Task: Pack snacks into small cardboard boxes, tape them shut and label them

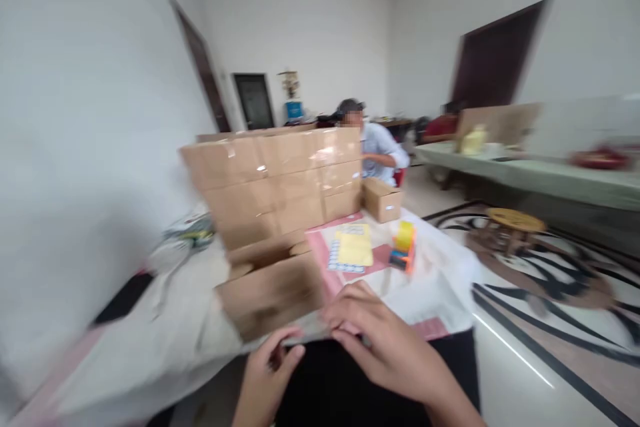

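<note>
My left hand point(270, 373) is at the table's near edge, in front of the open cardboard box point(273, 293). Its thumb and forefinger are curved with a gap between them, and I see nothing held there. To the right of that, my right hand point(367, 333) has its fingers pressed together close to the edge of the table cover. What they pinch, if anything, is hidden. Yellow and blue-white label sheets point(355, 249) lie beyond the right hand. A tape dispenser point(404, 247) with yellow tape and an orange frame stands to their right.
Stacked cardboard boxes point(280, 187) form a wall across the table's far side, with a small closed box point(381, 200) at its right end. Behind sits a person point(383, 147) in a light blue shirt. A stool point(515, 220) and a long green-covered table point(540, 170) stand on the right.
</note>
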A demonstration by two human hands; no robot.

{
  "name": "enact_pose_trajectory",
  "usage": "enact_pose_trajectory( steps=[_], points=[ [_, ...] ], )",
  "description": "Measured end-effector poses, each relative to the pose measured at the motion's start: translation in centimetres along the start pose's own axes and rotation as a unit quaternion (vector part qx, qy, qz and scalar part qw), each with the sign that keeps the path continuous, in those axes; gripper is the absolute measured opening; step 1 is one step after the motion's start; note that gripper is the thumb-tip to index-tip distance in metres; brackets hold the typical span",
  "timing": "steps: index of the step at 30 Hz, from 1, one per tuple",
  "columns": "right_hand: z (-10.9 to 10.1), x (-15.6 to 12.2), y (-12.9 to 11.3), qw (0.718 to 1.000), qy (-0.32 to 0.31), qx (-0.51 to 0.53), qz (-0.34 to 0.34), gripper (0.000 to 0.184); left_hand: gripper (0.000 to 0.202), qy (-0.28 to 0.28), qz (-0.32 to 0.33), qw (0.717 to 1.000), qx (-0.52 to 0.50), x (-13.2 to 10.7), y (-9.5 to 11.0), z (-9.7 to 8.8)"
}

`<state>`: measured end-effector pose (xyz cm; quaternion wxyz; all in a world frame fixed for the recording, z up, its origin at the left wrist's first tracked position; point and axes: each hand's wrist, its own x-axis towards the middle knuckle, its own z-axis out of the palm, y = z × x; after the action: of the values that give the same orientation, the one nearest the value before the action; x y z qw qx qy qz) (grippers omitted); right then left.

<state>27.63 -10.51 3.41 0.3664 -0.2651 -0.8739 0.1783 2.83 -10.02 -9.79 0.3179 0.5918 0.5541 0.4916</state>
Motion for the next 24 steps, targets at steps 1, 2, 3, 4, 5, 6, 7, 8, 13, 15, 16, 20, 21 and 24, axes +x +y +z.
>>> enact_pose_trajectory(
  steps=[1, 2, 3, 4, 5, 6, 7, 8, 13, 15, 16, 20, 21, 24],
  points=[
    [0.6, 0.7, 0.2, 0.999, -0.03, 0.019, 0.005, 0.025, 0.059, -0.01, 0.022, 1.0, 0.002, -1.5, 1.0, -0.5],
    [1.4, 1.4, 0.6, 0.997, -0.062, 0.035, 0.002, 0.026, 0.065, -0.011, 0.043, 0.999, -0.008, -2.7, 2.2, -0.7],
    [2.3, 2.0, 1.2, 0.995, -0.091, 0.045, -0.003, 0.027, 0.063, -0.01, 0.055, 0.998, -0.015, -3.6, 3.4, -0.9],
    [3.2, 2.5, 1.9, 0.992, -0.116, 0.051, -0.009, 0.029, 0.052, -0.015, 0.052, 0.998, -0.015, -4.2, 4.4, -0.9],
    [4.1, 2.9, 2.6, 0.989, -0.135, 0.056, -0.015, 0.031, 0.036, -0.01, 0.04, 0.999, -0.018, -4.4, 5.1, -0.8],
    [4.9, 3.2, 3.5, 0.987, -0.145, 0.062, -0.021, 0.033, 0.025, 0.0, 0.026, 0.999, -0.036, -4.4, 5.5, -0.8],
    [5.4, 3.3, 4.4, 0.986, -0.149, 0.069, -0.027, 0.035, 0.019, 0.011, 0.006, 0.998, -0.056, -4.4, 5.6, -0.6],
    [5.7, 3.4, 5.4, 0.985, -0.148, 0.075, -0.033, 0.037, 0.017, 0.025, -0.014, 0.997, -0.076, -4.2, 5.5, -0.4],
    [4.9, 3.3, 9.3, 0.994, -0.103, 0.034, -0.031, 0.038, 0.014, 0.071, -0.102, 0.987, -0.099, -2.7, 4.8, 2.2],
    [4.2, 3.8, 9.9, 0.996, -0.086, 0.002, -0.036, 0.032, 0.014, 0.074, -0.12, 0.988, -0.069, -2.1, 4.8, 3.0],
    [3.8, 4.2, 10.0, 0.996, -0.077, -0.013, -0.044, 0.029, 0.016, 0.078, -0.124, 0.988, -0.05, -1.9, 4.9, 3.1],
    [0.7, 7.0, 9.6, 0.996, -0.035, -0.057, -0.062, 0.025, 0.021, 0.106, -0.147, 0.983, -0.023, -1.5, 5.1, 1.9],
    [-0.1, 7.7, 9.3, 0.996, -0.029, -0.057, -0.058, 0.025, 0.022, 0.111, -0.147, 0.983, -0.021, -1.4, 5.2, 1.4],
    [-1.4, 9.6, 8.1, 0.996, -0.066, -0.037, -0.051, 0.03, 0.022, 0.109, -0.097, 0.989, 0.017, -1.1, 5.6, -0.2]
  ],
)
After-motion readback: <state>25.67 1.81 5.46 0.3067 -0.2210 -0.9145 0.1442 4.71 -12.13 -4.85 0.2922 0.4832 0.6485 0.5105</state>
